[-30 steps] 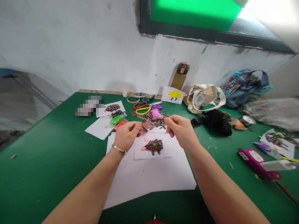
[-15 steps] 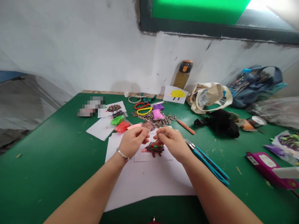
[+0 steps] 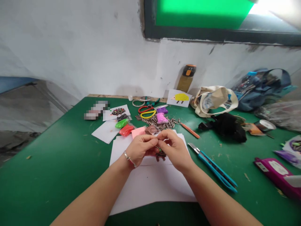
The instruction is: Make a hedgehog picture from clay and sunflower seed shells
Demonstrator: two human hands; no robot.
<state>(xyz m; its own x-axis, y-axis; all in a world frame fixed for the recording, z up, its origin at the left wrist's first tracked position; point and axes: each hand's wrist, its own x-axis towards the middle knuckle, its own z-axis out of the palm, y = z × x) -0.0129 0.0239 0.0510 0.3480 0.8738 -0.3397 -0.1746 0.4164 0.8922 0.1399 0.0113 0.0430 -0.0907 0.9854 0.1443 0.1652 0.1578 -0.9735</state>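
Above the white paper [image 3: 150, 185], my left hand [image 3: 142, 149] and my right hand [image 3: 172, 149] meet fingertip to fingertip. Both are pinched closed; whatever is between the fingers is too small or hidden to name. Partly covered beneath them is a hedgehog figure [image 3: 161, 153] of striped sunflower seeds with small green bits. Just beyond the hands lie bags of pink clay [image 3: 138, 131], brown clay [image 3: 152, 129], red clay [image 3: 126, 130] and green clay [image 3: 121, 123]. A pile of sunflower seeds [image 3: 172, 122] is spread behind these.
A blue utility knife [image 3: 215, 169] with its blade out lies right of the paper, near an orange-handled tool [image 3: 190, 130]. Scissors [image 3: 147, 112], a bottle [image 3: 186, 78] and a hedgehog drawing [image 3: 180, 98] are at the back. A cloth bag [image 3: 202, 102] and magenta device [image 3: 277, 175] sit rightward.
My hands, apart half a second ago, have come together so their fingertips touch, and now cover more of the seed hedgehog. The camera view has shifted slightly.
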